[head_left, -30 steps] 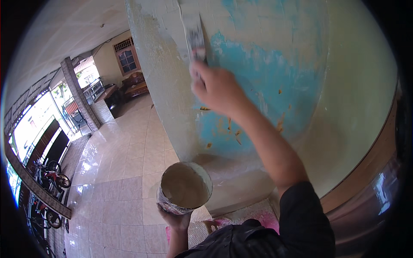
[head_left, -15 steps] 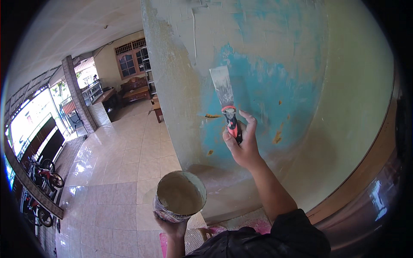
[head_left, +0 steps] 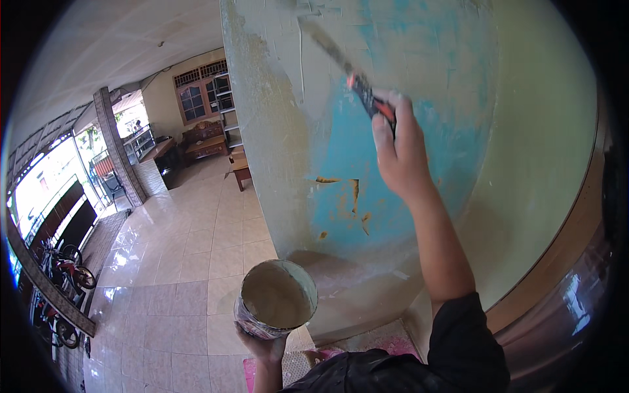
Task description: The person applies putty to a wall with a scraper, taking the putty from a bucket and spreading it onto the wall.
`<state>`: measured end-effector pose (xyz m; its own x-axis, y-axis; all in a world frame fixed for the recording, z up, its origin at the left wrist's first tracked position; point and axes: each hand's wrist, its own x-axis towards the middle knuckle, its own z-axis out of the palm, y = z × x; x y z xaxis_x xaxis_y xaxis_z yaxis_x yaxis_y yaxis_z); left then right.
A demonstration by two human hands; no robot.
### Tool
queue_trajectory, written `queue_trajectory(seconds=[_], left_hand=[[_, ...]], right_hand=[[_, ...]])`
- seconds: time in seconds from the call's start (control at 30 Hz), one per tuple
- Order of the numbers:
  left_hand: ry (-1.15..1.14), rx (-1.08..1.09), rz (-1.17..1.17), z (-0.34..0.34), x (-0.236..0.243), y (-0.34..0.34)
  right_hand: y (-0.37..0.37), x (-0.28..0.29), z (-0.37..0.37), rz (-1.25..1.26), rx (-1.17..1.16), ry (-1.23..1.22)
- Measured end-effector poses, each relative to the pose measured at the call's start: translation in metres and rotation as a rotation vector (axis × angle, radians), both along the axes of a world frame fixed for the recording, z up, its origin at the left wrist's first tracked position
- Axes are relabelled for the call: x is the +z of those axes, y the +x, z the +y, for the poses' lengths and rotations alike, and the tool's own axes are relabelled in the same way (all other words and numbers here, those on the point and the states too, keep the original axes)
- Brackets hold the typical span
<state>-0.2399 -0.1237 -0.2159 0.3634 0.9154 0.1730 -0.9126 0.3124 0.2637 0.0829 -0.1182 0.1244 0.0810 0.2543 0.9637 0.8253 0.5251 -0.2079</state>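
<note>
A putty knife [head_left: 362, 90] with a black and red handle is gripped in my right hand [head_left: 400, 141]. Its smeared blade points up and left, close against the upper part of the wall [head_left: 386, 154]; I cannot tell whether it touches. Blue paint shows there among grey-beige filler patches, with several brown chipped spots low down. My left hand [head_left: 264, 346] supports a bucket [head_left: 275, 295] from below, its fingers mostly hidden beneath it. Inside the bucket lies beige-grey paste, and its rim is crusted.
A tiled floor [head_left: 177, 262] stretches off to the left, with a wooden bench [head_left: 206, 139] and shelves [head_left: 225, 98] at the back. Motorcycles [head_left: 69, 268] stand by a gate at far left. Below me lies a pink-and-white covering [head_left: 400, 340]. A brown edge borders the wall at right.
My right hand has swung the putty knife up the wall, tilting its blade further left. The bucket in my left hand has barely moved.
</note>
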Motion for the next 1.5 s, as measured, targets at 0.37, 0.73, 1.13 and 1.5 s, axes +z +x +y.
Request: queue_trajectory(seconds=[0.37, 0.73, 1.13, 1.5], left_hand=[[0.021, 0.003, 0.070, 0.006, -0.005, 0.003], [-0.006, -0.008, 0.101, 0.005, -0.005, 0.003], [-0.084, -0.036, -0.020, -0.001, -0.009, 0.001], [-0.085, -0.024, 0.003, -0.004, -0.007, 0.008]], right_hand=[[-0.016, 0.013, 0.037, -0.082, -0.299, 0.168], [-0.032, -0.035, 0.023, -0.063, -0.329, 0.032], [-0.031, -0.130, 0.020, 0.022, -0.235, -0.054], [-0.039, 0.022, 0.027, -0.063, -0.192, 0.100]])
